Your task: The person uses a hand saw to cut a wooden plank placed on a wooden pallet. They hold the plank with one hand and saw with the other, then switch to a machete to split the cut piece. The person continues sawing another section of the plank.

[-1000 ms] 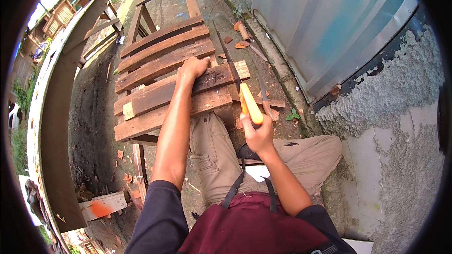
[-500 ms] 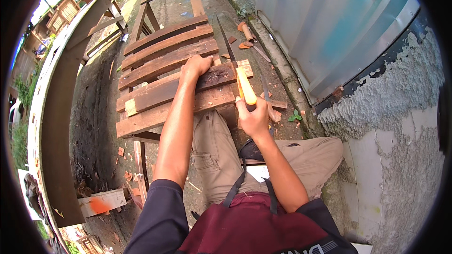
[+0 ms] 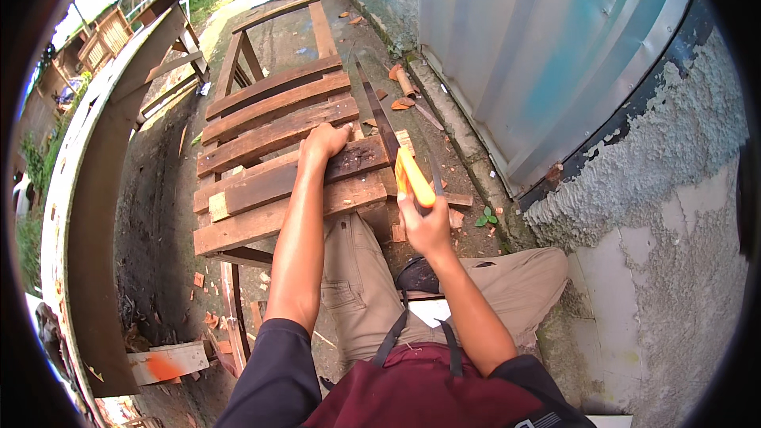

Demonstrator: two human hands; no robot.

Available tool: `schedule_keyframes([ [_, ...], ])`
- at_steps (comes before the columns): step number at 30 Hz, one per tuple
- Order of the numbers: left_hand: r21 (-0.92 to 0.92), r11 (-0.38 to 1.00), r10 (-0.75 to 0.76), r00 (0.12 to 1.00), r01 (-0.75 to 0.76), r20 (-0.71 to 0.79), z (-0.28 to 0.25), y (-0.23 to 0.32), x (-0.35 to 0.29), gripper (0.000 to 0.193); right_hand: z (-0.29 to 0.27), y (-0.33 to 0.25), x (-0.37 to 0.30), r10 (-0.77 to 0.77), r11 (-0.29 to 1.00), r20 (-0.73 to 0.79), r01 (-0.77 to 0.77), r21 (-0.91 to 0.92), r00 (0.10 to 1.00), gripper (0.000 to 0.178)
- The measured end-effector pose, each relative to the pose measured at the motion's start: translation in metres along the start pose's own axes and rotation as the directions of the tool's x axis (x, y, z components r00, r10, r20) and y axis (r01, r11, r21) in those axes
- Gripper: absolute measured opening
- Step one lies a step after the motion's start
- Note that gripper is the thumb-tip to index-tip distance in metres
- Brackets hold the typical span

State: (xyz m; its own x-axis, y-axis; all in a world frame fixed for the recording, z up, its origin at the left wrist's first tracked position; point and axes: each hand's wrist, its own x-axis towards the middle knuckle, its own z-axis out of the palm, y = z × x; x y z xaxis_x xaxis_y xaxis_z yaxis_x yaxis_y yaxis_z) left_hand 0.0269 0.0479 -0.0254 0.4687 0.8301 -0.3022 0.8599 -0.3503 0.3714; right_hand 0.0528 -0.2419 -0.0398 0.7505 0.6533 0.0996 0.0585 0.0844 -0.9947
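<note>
My right hand [image 3: 426, 226] is closed around the yellow handle [image 3: 414, 177] of a handsaw. Its long dark blade [image 3: 376, 109] points away from me, across the right end of a dark wooden slat [image 3: 281, 182]. A short pale stub [image 3: 405, 143] of wood shows just right of the blade. Further left, my left hand [image 3: 325, 143] presses down on the slats with its fingers curled over an edge. These slats are part of a low wooden frame [image 3: 269, 99], spaced apart across its top. How deep the blade sits in the wood is hard to tell.
A corrugated metal wall [image 3: 547, 55] and a rough plastered wall [image 3: 634, 190] rise close on the right. Another large wooden structure [image 3: 95, 214] stands along the left. Wood offcuts [image 3: 460, 200], dry leaves [image 3: 402, 103] and a small green plant [image 3: 487, 217] lie or grow around the concrete floor.
The whole scene sits lower in the picture as the view has shifted. The saw's handle leans slightly more to the right. Both hands keep their holds.
</note>
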Motion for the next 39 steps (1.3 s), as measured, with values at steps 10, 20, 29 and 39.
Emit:
schedule_keyframes([
  [10,-0.01,0.999,0.045,0.997,-0.046,-0.061,0.005,-0.007,-0.004,0.081,-0.066,-0.008,-0.189,-0.143,0.925,0.123,0.176,-0.336,0.982,0.006],
  [20,0.025,0.998,0.056,0.997,-0.055,-0.059,0.009,-0.02,0.028,0.066,0.014,-0.018,0.007,-0.123,0.979,0.009,0.123,-0.162,0.992,0.024],
  [29,0.001,0.998,0.058,0.993,-0.058,-0.103,0.012,-0.013,0.002,0.082,-0.066,-0.011,-0.185,-0.137,0.959,0.108,0.159,-0.234,0.985,0.008],
  [39,-0.012,1.0,-0.007,1.0,0.007,-0.008,-0.001,-0.005,-0.002,0.078,-0.01,0.001,-0.037,-0.135,0.964,0.035,0.14,-0.227,0.99,0.026],
])
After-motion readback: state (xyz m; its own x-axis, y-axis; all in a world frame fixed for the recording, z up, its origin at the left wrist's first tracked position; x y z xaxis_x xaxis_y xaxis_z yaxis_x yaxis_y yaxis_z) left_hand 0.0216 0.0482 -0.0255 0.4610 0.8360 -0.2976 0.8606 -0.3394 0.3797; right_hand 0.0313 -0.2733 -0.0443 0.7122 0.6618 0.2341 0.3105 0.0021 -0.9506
